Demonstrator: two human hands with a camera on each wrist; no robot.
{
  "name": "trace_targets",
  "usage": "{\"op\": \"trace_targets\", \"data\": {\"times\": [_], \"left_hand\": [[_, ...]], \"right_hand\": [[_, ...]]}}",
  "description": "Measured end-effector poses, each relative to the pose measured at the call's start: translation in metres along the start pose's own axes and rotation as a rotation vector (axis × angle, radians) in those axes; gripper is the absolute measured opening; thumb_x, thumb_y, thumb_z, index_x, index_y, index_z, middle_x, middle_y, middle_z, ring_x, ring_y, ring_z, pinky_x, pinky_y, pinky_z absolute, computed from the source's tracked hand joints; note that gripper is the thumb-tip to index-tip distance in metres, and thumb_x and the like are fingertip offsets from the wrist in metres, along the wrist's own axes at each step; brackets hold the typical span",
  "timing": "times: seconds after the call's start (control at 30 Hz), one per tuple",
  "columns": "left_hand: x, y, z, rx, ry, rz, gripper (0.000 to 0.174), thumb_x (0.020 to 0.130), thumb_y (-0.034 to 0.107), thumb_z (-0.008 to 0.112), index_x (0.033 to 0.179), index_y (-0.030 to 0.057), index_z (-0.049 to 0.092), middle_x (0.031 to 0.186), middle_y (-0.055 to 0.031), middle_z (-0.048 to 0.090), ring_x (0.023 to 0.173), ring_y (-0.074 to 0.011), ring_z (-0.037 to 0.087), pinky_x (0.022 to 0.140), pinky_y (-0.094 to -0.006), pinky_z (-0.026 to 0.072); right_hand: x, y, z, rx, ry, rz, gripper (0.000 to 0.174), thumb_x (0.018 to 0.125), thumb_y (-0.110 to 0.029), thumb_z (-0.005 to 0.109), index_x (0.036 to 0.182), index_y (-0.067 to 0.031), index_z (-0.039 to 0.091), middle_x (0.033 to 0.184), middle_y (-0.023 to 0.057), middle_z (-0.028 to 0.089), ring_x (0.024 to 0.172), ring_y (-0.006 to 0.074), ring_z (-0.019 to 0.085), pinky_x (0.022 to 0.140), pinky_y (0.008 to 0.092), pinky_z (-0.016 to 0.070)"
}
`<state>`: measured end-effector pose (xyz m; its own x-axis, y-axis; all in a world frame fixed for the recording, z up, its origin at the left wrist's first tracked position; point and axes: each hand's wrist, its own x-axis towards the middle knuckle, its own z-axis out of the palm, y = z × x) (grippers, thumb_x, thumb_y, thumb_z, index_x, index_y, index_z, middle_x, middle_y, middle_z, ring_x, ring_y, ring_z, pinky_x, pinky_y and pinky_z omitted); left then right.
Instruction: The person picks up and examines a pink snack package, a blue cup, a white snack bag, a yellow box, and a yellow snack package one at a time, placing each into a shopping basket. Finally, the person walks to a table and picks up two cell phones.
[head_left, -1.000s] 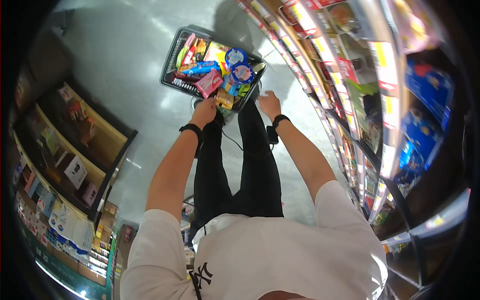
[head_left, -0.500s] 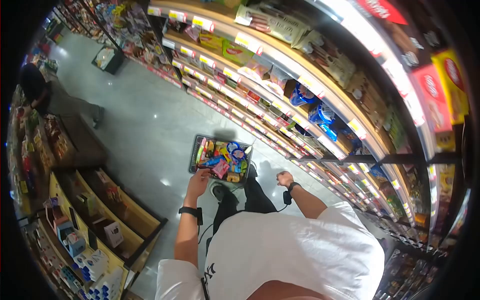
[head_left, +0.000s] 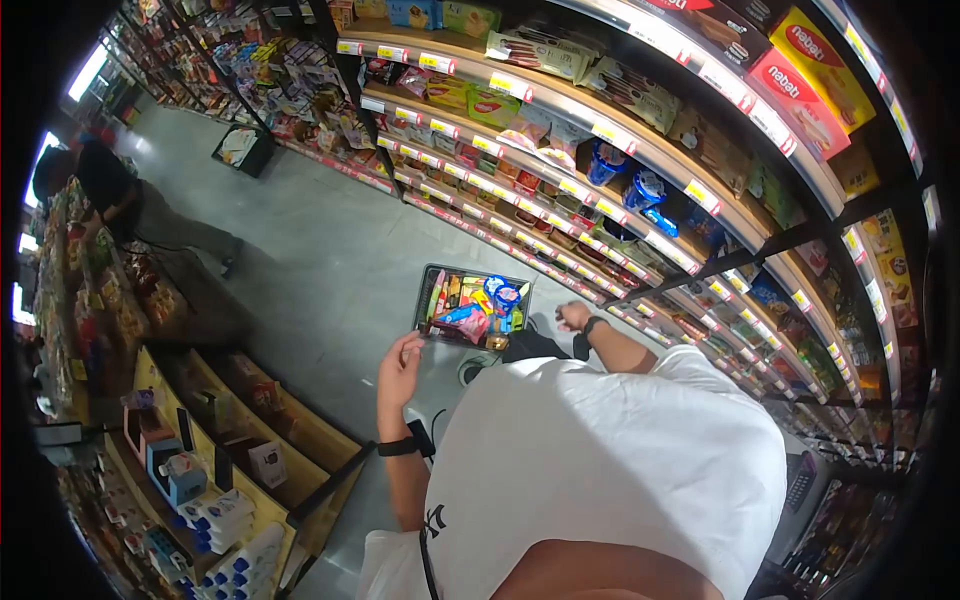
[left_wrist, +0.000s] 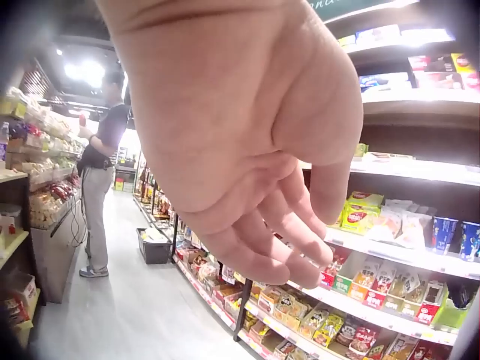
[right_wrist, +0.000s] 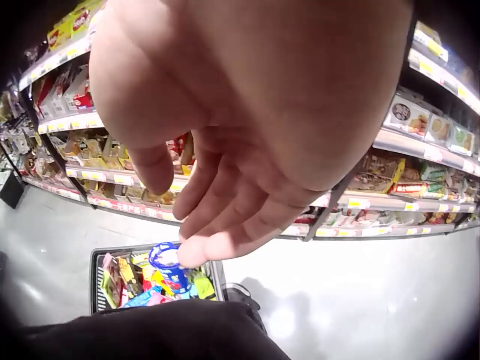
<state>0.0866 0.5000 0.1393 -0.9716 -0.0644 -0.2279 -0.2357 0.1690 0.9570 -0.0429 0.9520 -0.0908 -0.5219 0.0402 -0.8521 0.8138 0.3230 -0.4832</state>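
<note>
My left hand [head_left: 398,368] hangs empty in the air, just left of my body and on the near side of a dark shopping basket [head_left: 427,292] on the floor. In the left wrist view its fingers [left_wrist: 259,238] droop in a loose bend with nothing in them. My right hand [head_left: 573,316] is empty too, its fingers [right_wrist: 225,217] loosely curled, between the basket and the shelves on the right. Packaged snacks fill the basket, among them a pink packet [head_left: 470,325] and blue tubs [head_left: 507,297].
Tall snack shelves [head_left: 560,185] run along the right. On the left stands a low wooden display [head_left: 310,440] with boxes. A person [left_wrist: 97,165] stands farther up the aisle, and another basket [head_left: 243,150] sits on the floor there.
The head view has risen and swung from the floor toward the shelves and aisle. My left hand, earlier by the basket's near edge, has lifted away from it. The basket stays on the floor.
</note>
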Motion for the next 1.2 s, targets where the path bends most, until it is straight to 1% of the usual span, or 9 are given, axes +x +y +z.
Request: {"op": "trace_targets", "data": {"times": [0.2, 0.33, 0.47, 0.5, 0.63, 0.73, 0.93, 1.1, 1.2], "left_hand": [[-0.003, 0.012, 0.005, -0.036, -0.001, -0.035, 0.036, 0.099, 0.005, 0.053, 0.134, -0.0025, 0.056, 0.114, -0.0113, 0.069, 0.097, -0.0145, 0.064, 0.09, -0.0285, 0.052], [0.014, 0.024, 0.013, -0.021, -0.012, -0.066, 0.035, 0.1, 0.006, 0.053, 0.134, -0.0026, 0.056, 0.112, -0.0103, 0.069, 0.096, -0.0145, 0.064, 0.09, -0.0289, 0.0519], [0.04, 0.033, 0.023, -0.017, 0.008, -0.022, 0.034, 0.1, 0.011, 0.055, 0.133, 0.0008, 0.058, 0.111, -0.0065, 0.07, 0.088, -0.0097, 0.06, 0.081, -0.0246, 0.0481], [0.049, 0.035, 0.026, -0.033, 0.02, 0.006, 0.033, 0.1, 0.013, 0.056, 0.132, 0.0025, 0.059, 0.11, -0.0048, 0.071, 0.084, -0.0074, 0.057, 0.077, -0.0226, 0.0463], [0.078, 0.052, 0.041, 0.021, 0.021, -0.056, 0.032, 0.101, 0.012, 0.056, 0.132, 0.0014, 0.059, 0.109, -0.0052, 0.07, 0.086, -0.009, 0.059, 0.079, -0.0239, 0.0474], [0.089, 0.071, 0.048, 0.053, -0.018, -0.099, 0.032, 0.103, 0.012, 0.054, 0.132, -0.0017, 0.058, 0.11, -0.0076, 0.069, 0.095, -0.0139, 0.063, 0.088, -0.0283, 0.0509], [0.109, 0.075, 0.037, 0.044, -0.032, -0.11, 0.032, 0.103, 0.013, 0.056, 0.132, -0.0013, 0.058, 0.109, -0.0068, 0.07, 0.094, -0.0134, 0.063, 0.088, -0.0276, 0.0503], [0.137, 0.062, 0.004, 0.109, -0.11, -0.015, 0.031, 0.102, 0.013, 0.057, 0.131, 0.0012, 0.059, 0.109, -0.0075, 0.07, 0.093, -0.0118, 0.064, 0.084, -0.026, 0.0508], [0.152, 0.062, -0.02, 0.083, -0.215, 0.131, 0.031, 0.102, 0.013, 0.058, 0.131, 0.0027, 0.06, 0.109, -0.008, 0.071, 0.092, -0.0115, 0.064, 0.081, -0.0254, 0.0511]], "right_hand": [[-0.023, -0.111, -0.008, -0.048, 0.315, -0.404, 0.036, 0.094, -0.027, 0.052, 0.082, 0.0043, 0.064, 0.071, 0.0163, 0.068, 0.056, 0.0239, 0.068, 0.06, 0.0386, 0.0564], [0.014, -0.18, -0.039, -0.132, 0.852, -0.784, 0.032, 0.094, -0.033, 0.059, 0.097, -0.0026, 0.068, 0.081, 0.0137, 0.069, 0.08, 0.0276, 0.07, 0.075, 0.0388, 0.0532], [-0.011, -0.261, -0.059, -0.105, 0.898, -0.747, 0.05, 0.087, -0.039, 0.068, 0.122, -0.0042, 0.061, 0.104, 0.0154, 0.072, 0.101, 0.0335, 0.068, 0.089, 0.0429, 0.0509], [-0.027, -0.279, -0.061, -0.098, 0.81, -0.657, 0.075, 0.084, -0.049, 0.069, 0.135, 0.0032, 0.05, 0.112, 0.0221, 0.07, 0.107, 0.0372, 0.067, 0.095, 0.044, 0.0491], [0.009, -0.315, -0.073, -0.167, 0.778, -0.442, 0.098, 0.08, -0.065, 0.067, 0.139, 0.011, 0.045, 0.129, 0.0362, 0.058, 0.123, 0.0461, 0.057, 0.103, 0.0441, 0.0464], [0.002, -0.332, -0.08, -0.151, 0.735, -0.413, 0.085, 0.082, -0.066, 0.066, 0.111, 0.0141, 0.066, 0.11, 0.0363, 0.066, 0.109, 0.0468, 0.064, 0.095, 0.0476, 0.0494], [-0.011, -0.329, -0.086, -0.127, 0.847, -0.5, 0.074, 0.083, -0.064, 0.069, 0.086, 0.0104, 0.071, 0.097, 0.0339, 0.068, 0.102, 0.0452, 0.067, 0.088, 0.0472, 0.0513], [-0.052, -0.302, -0.058, -0.091, 0.857, -0.784, 0.057, 0.088, -0.051, 0.072, 0.113, -0.0025, 0.06, 0.096, 0.0239, 0.071, 0.094, 0.0417, 0.069, 0.08, 0.0466, 0.0527], [-0.086, -0.282, -0.026, -0.084, 0.749, -0.798, 0.049, 0.088, -0.045, 0.074, 0.106, -0.0009, 0.062, 0.08, 0.0143, 0.068, 0.07, 0.0248, 0.064, 0.068, 0.0369, 0.0505]]}}
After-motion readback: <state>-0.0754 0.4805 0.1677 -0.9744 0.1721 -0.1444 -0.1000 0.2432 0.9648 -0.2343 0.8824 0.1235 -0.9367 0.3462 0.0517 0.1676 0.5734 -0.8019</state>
